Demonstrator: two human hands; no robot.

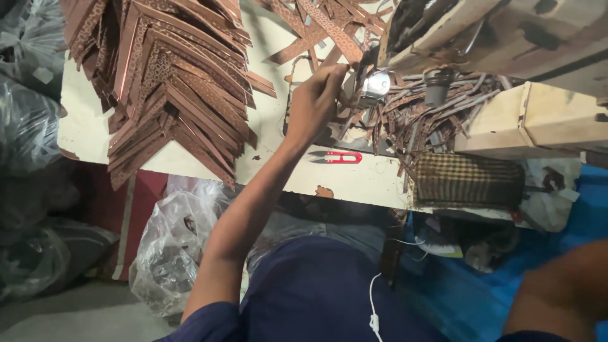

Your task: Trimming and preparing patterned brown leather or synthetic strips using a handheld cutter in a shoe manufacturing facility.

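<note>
Brown patterned strap [329,28] pinched in left hand [315,101] at sewing-machine foot [373,85].
Fingers closed on strap, close to the needle: a slip risks a prick. Red thread snips [335,156] lie near the table edge [354,187]; right hand unseen.

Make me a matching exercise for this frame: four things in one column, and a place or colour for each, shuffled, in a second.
1. thread snips
2. stacked brown strips
3. checked cloth
4. left hand

A. heaped at the table's left end
B. red handles, lying near the table's front edge
C. raised to the metal part of the machine
D. yellow and dark weave, at the table's right front

Pairs: 1-B, 2-A, 3-D, 4-C
</note>
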